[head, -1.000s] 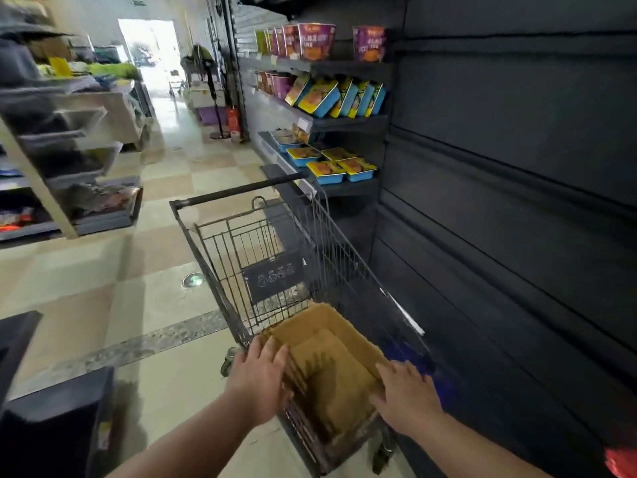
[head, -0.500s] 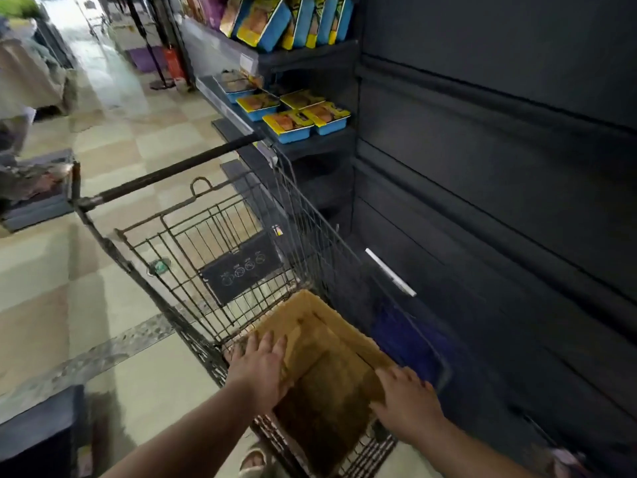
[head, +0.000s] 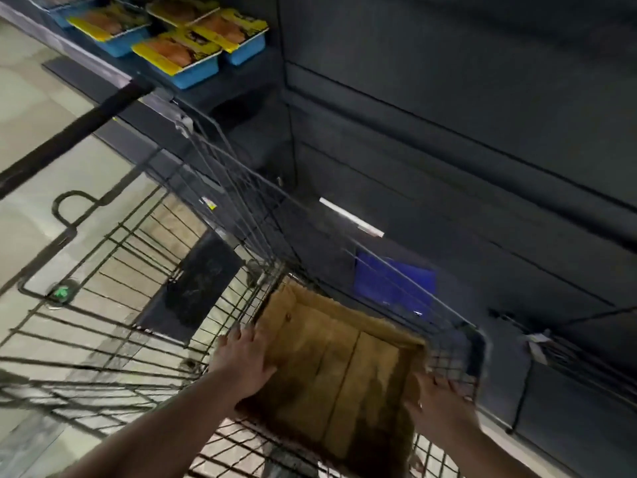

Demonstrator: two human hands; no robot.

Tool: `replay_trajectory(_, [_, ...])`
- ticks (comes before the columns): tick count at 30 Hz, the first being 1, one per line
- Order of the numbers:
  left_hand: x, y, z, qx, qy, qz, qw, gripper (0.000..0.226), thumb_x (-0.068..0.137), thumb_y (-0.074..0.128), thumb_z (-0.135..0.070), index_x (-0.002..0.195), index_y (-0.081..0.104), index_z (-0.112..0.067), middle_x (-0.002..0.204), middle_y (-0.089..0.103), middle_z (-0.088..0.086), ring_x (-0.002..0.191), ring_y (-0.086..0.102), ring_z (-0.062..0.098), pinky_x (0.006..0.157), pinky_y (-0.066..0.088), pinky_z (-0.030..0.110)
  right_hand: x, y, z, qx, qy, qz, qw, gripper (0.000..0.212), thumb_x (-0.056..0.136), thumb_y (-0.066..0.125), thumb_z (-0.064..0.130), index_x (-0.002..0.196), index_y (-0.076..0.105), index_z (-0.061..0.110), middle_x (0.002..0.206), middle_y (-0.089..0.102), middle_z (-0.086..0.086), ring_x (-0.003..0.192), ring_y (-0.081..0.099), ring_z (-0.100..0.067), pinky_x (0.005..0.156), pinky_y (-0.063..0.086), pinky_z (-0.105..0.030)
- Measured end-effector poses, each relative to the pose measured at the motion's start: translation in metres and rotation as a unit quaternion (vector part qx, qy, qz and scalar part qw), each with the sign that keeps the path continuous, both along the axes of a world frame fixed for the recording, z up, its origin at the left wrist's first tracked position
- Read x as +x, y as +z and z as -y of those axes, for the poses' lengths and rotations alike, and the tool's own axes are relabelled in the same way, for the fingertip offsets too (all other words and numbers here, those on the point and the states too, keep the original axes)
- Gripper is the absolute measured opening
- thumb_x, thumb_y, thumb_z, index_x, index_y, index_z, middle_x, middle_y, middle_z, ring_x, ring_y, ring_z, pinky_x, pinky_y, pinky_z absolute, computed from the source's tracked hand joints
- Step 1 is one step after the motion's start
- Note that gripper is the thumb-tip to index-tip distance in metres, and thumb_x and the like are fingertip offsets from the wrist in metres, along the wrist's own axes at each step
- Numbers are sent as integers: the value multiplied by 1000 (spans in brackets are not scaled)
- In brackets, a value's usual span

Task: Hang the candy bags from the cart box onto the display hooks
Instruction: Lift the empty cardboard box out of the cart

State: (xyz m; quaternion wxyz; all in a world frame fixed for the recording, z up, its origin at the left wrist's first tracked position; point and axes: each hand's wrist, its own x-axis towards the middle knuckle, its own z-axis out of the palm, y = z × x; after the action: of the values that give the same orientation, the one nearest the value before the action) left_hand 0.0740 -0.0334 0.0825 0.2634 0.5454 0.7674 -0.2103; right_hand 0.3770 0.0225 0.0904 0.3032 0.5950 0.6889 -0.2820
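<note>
Box (head: pixel 337 367) open at top; access from above lies between left hand (head: pixel 243 360) and right hand (head: pixel 437 401) on its side walls. Wire cart (head: pixel 203 281) sides crowd its far and right faces.

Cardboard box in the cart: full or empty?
Looks empty: the brown cardboard box shows only its bare bottom flaps, partly in shadow, with nothing lying on them.
</note>
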Motion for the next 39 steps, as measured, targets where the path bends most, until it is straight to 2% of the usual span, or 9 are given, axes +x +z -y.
replay_trajectory(11, [-49, -96, -24, -54, 41, 27, 997, 88, 86, 56, -54, 152, 12, -16, 154, 27, 8, 141, 28, 30, 109, 34, 46, 0, -78, 19, -31, -192, 45, 980, 52, 92, 49, 41, 137, 34, 19, 138, 44, -4, 124, 50, -26, 99, 44, -38])
replay_trajectory(15, [-59, -135, -27, -72, 63, 24, 995, 92, 84, 61, -54, 150, 16, -8, 150, 32, 15, 138, 34, 34, 106, 39, 49, -1, -103, 21, -33, -209, 109, 971, 50, 94, 43, 43, 137, 33, 21, 136, 53, 1, 123, 53, -21, 106, 32, -40])
replay_trajectory(17, [-64, -150, -29, -84, 93, 42, 991, 96, 83, 64, -51, 151, 14, -6, 151, 30, 19, 139, 33, 37, 109, 36, 51, -4, -114, 24, -40, -205, 137, 968, 59, 95, 39, 42, 146, 24, 16, 143, 47, 0, 130, 48, -22, 116, 17, -49])
replay_trajectory(20, [-70, -170, -32, -106, 154, 79, 979, 104, 80, 68, -51, 153, 5, -10, 150, 34, 21, 137, 37, 39, 108, 37, 50, -12, -122, 27, -49, -206, 164, 963, 64, 97, 34, 43, 149, 14, 11, 142, 48, -3, 133, 45, -24, 117, -1, -56])
replay_trajectory(23, [-73, -187, -32, -97, 194, 125, 968, 88, 74, 73, -49, 144, 30, -15, 132, 56, 17, 119, 55, 38, 98, 47, 48, -16, -124, 29, -29, -215, 171, 961, 55, 97, 36, 38, 144, 20, 14, 121, 65, -2, 127, 52, -24, 117, -2, -55])
replay_trajectory(30, [-59, -198, -34, -69, 295, 170, 938, 68, 81, 75, -26, 137, 44, -3, 131, 55, 20, 117, 55, 38, 92, 48, 39, -18, -122, 31, -22, -222, 185, 957, 56, 97, 37, 32, 146, 18, 13, 115, 68, -3, 129, 50, -23, 117, -5, -53])
replay_trajectory(33, [-56, -185, -32, -56, 313, 186, 930, 61, 82, 74, -23, 133, 48, -2, 126, 58, 19, 111, 58, 37, 82, 47, 34, -18, -121, 33, -9, -242, 169, 956, 57, 96, 38, 27, 147, 17, 11, 115, 68, -3, 125, 53, -22, 118, 0, -50])
replay_trajectory(36, [-61, -168, -25, -39, 292, 160, 942, 60, 81, 67, -42, 127, 54, -5, 121, 61, 16, 106, 60, 33, 85, 49, 37, -23, -107, 36, 10, -268, 123, 956, 58, 96, 41, 24, 146, 15, 10, 122, 64, -7, 120, 57, -24, 117, 17, -46])
replay_trajectory(39, [-64, -139, -21, -15, 295, 139, 945, 49, 88, 58, -37, 123, 52, -4, 119, 60, 20, 105, 58, 37, 79, 43, 36, -34, -81, 41, 31, -322, 32, 946, 59, 97, 40, 20, 147, 10, 14, 130, 55, -14, 115, 58, -33, 96, 45, -43])
